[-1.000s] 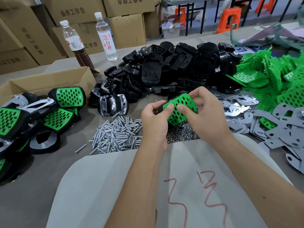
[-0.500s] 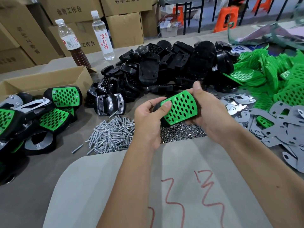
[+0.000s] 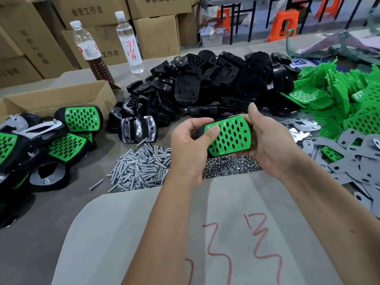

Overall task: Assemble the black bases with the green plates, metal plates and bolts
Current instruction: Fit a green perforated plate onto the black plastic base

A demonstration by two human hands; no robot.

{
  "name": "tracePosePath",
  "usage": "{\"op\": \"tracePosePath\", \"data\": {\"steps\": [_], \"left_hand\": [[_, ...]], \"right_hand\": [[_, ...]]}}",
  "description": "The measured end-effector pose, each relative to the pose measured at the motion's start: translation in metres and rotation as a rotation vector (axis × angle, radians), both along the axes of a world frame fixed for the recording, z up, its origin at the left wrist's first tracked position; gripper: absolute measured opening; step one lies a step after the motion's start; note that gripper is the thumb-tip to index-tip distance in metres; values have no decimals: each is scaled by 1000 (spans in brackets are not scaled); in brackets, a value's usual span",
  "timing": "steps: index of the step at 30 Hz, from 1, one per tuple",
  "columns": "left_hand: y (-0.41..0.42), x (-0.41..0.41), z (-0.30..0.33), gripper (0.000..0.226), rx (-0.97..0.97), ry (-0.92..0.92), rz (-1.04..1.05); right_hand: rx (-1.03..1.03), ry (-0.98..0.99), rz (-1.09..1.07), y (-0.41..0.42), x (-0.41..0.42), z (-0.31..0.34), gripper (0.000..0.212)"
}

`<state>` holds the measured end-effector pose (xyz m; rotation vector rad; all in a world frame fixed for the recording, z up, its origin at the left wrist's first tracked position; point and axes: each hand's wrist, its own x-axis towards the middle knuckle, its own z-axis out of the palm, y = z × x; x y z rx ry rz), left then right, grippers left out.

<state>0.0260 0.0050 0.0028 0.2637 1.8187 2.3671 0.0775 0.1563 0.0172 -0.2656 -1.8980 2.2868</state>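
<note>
Your left hand [image 3: 190, 147] and right hand [image 3: 267, 140] hold one part between them above the bench [image 3: 30, 233]: a green plate [image 3: 229, 136] seated on a black base [image 3: 198, 130], of which only a dark edge shows at the plate's left end. The left grip is curled round that left end, thumb pressed flat on the plate's near-left corner, the other fingers hidden beneath. The right grip is wrapped round the right end, thumb pointing up past the plate's far edge, palm cupping the underside. The plate's perforated face tilts toward you, lying squarely between the two grips and touching both.

Directly below the held part sits a heap of nuts [image 3: 228, 166], and just left of that a pile of bolts [image 3: 141, 167], both on the bench beside the pale sheet [image 3: 144, 233] with red marks that lies in front of you. Behind your hands is the heap of black bases [image 3: 205, 89]; to the right, the loose green plates [image 3: 349, 99], with grey metal plates [image 3: 349, 157] spread in front of them. At your left, finished assemblies [image 3: 61, 136] lie stacked in front of an open cardboard box [image 3: 61, 95]. Two bottles [image 3: 127, 42] stand at the far edge, with cartons [image 3: 156, 33] behind.
</note>
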Motion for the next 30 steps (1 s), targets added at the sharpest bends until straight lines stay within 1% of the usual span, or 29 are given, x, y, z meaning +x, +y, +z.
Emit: {"op": "tracePosePath", "data": {"steps": [2, 4, 6, 7, 9, 11, 13, 18, 20, 23, 25, 27, 30], "left_hand": [[0, -3, -1, 18, -74, 83, 65], [1, -3, -3, 19, -119, 138, 90], [3, -2, -4, 19, -113, 141, 82], [2, -2, -4, 19, -92, 123, 64], [0, -3, -5, 17, -35, 69, 5], [-3, -4, -6, 14, -40, 54, -47], [-5, -4, -7, 16, -71, 49, -101], [-16, -5, -4, 27, -38, -30, -198], [-18, -5, -2, 27, -48, -49, -184], [-14, -3, -1, 25, -46, -82, -164], [-11, -1, -1, 24, -28, -89, -144], [-10, -1, -1, 24, -15, -79, -102], [-12, -4, 0, 23, -47, -70, -88]], "right_hand": [[106, 32, 44, -1, 0, -2, 48], [166, 98, 39, -2, 1, -5, 29], [136, 159, 18, -2, 1, -6, 14], [114, 181, 15, -1, 2, -6, 12], [85, 198, 5, 0, 2, -6, 13], [65, 202, -6, 0, 1, -5, 15], [59, 196, -20, 1, 0, -5, 20], [81, 169, -16, 0, -2, -7, 25], [72, 150, -3, 0, -3, -10, 28], [35, 85, 48, 3, -3, -11, 43], [59, 45, 80, 5, -3, -11, 49], [104, 8, 120, 4, -3, -10, 47], [83, 8, 154, 2, -2, -10, 44]]}}
